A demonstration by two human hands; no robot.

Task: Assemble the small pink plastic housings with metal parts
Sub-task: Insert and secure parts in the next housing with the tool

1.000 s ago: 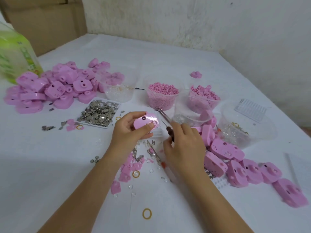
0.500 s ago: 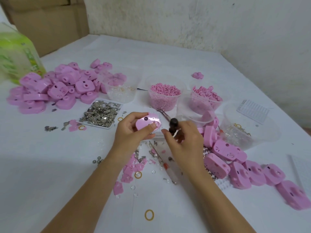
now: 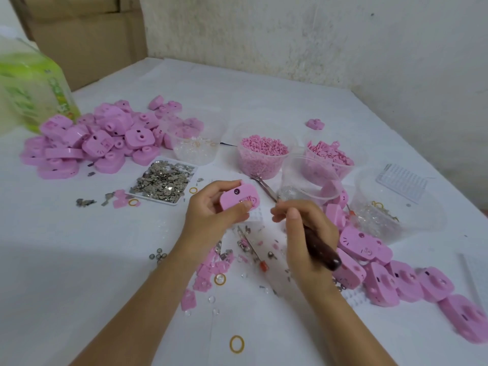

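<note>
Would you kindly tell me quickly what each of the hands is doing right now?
Left hand: closed, holding a pink housing.
Right hand: closed, gripping a dark-handled tool.

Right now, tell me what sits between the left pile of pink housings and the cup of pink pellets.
In the head view, a clear cup of transparent bits stands there.
</note>
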